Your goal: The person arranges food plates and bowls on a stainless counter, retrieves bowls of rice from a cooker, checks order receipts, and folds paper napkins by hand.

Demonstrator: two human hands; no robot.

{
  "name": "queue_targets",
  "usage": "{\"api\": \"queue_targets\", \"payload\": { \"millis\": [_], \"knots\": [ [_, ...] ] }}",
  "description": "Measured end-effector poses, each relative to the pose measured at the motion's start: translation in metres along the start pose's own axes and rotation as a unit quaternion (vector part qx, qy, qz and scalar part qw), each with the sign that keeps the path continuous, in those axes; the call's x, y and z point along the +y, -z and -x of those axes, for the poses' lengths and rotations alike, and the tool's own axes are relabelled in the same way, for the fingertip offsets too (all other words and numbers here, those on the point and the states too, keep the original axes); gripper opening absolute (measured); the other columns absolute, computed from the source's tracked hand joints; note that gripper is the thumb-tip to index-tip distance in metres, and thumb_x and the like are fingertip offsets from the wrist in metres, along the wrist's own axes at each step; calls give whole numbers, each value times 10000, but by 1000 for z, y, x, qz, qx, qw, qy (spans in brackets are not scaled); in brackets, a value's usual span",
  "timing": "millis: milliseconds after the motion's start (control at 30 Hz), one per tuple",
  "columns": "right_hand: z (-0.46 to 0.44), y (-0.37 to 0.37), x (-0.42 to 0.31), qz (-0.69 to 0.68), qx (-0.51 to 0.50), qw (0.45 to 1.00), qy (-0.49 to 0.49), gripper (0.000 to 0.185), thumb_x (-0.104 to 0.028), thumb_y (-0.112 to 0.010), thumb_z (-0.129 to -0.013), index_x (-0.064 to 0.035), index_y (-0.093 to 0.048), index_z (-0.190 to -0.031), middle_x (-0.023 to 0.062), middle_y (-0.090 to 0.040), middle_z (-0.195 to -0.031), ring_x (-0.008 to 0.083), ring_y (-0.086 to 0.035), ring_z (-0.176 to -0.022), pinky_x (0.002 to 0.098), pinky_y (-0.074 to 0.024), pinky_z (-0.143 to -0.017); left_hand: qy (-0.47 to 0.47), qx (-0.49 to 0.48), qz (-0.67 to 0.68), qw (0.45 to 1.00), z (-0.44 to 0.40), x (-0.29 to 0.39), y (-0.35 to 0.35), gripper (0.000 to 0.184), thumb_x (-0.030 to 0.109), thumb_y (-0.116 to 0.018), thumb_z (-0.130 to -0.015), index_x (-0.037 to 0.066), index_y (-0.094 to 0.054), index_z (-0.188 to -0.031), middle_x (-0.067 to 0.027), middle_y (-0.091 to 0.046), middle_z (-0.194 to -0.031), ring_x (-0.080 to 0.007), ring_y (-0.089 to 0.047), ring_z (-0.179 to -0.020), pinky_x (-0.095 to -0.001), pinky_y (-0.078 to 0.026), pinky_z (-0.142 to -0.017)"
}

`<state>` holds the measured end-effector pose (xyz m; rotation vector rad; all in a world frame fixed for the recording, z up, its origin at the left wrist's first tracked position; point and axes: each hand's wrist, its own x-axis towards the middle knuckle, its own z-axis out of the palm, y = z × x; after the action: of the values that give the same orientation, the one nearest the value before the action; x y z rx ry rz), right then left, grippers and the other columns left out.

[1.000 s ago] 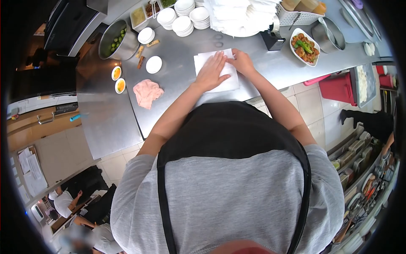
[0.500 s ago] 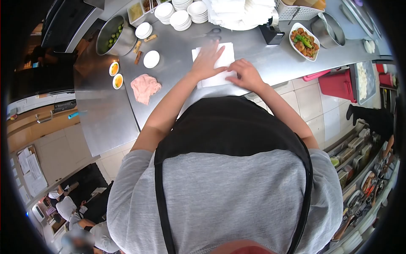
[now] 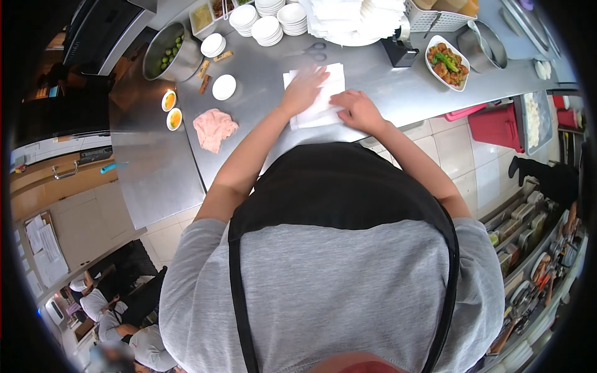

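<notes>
White sheets, paper or thin cloth, lie stacked at the front edge of the steel counter. On their left part rests my left hand, palm down with its fingers stretched out, the tips slightly blurred. My right hand is at the right edge of the sheets, fingers bent over them; whether it pinches a sheet is too small to tell. Behind the sheets lie scissors. A crumpled pink cloth and a white dish are to the left.
A pot of green items, stacked white dishes and two small orange-filled bowls stand left. To the right are a black dispenser, a food bowl and a metal pot. Several people are at lower left; another is at right.
My left hand has moved left over the sheets and spread out. My right hand has shifted down and right, away from the sheets' top edge. The scissors show more fully as the view shifted.
</notes>
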<state>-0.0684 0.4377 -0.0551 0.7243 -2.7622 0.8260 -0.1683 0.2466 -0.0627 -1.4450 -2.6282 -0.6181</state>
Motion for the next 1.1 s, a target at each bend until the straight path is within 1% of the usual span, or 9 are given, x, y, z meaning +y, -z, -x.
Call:
{"api": "queue_targets", "payload": {
  "millis": [33,100,200,367,433,567,733,867,1100],
  "knots": [
    [-4,-4,5,-73,8,996,-47,225,-223,-595,-787,-78,-623,-956,90,-632,-951,287,-570,-915,387,-431,-822,0,1,0,1000,-3,-6,1,460,109,-524,-824,95,-448,-1277,-107,-441,-1326,-298,-389,-1232,-394,-313,-1013],
    [-20,6,-3,-126,13,981,-147,228,-228,-597,-790,-51,-618,-933,123,-633,-887,319,-581,-860,398,-444,-773,247,-64,291,922,-13,-12,25,384,195,-466,-907,93,-465,-1277,-148,-496,-1274,-236,-449,-1216,-307,-348,-987],
    [-39,1,4,-170,50,952,-250,261,-245,-601,-796,-10,-606,-909,189,-622,-800,376,-589,-775,418,-459,-695,305,-63,309,899,-26,-15,68,372,261,-440,-935,68,-484,-1250,-174,-551,-1199,-219,-516,-1140,-279,-405,-903],
    [-62,-8,25,-122,41,942,-309,283,-264,-615,-787,-3,-609,-896,228,-617,-805,382,-596,-785,426,-459,-689,183,54,220,957,-26,-20,62,371,206,-429,-922,66,-477,-1262,-171,-532,-1223,-294,-475,-1183,-312,-382,-950],
    [-67,-7,26,-121,37,935,-332,307,-276,-625,-771,-7,-618,-916,227,-618,-808,380,-596,-799,417,-465,-709,54,47,20,997,-26,-16,46,414,147,-425,-899,48,-424,-1301,-162,-436,-1326,-308,-369,-1261,-347,-301,-1039],
    [-66,-21,37,-140,81,934,-318,367,-265,-661,-731,-28,-613,-1007,196,-636,-802,355,-612,-797,400,-473,-731,50,-83,22,995,-9,3,10,515,200,-448,-892,49,-309,-1364,-136,-237,-1449,-277,-206,-1347,-399,-187,-1095],
    [-48,8,33,-281,24,900,-332,455,-145,-699,-713,-32,-529,-1120,88,-624,-706,145,-590,-690,286,-446,-610,48,-36,-21,998,1,13,0,618,352,-490,-873,58,-287,-1376,-122,-214,-1461,-265,-189,-1353,-388,-168,-1098],
    [-33,36,15,-400,40,833,-380,415,-194,-694,-714,-56,-580,-1088,119,-644,-781,185,-615,-695,296,-477,-668,52,-22,-25,998,1,11,-3,605,356,-507,-864,138,-297,-1387,-98,-218,-1463,-264,-194,-1352,-390,-168,-1098],
    [3,18,-20,-49,13,998,-43,350,-211,-681,-733,-101,-591,-1053,55,-621,-925,238,-565,-909,349,-445,-782,28,-46,-70,996,1,14,3,535,272,-506,-862,283,-337,-1369,-50,-219,-1468,-287,-197,-1349,-413,-179,-1092]
  ]
}}
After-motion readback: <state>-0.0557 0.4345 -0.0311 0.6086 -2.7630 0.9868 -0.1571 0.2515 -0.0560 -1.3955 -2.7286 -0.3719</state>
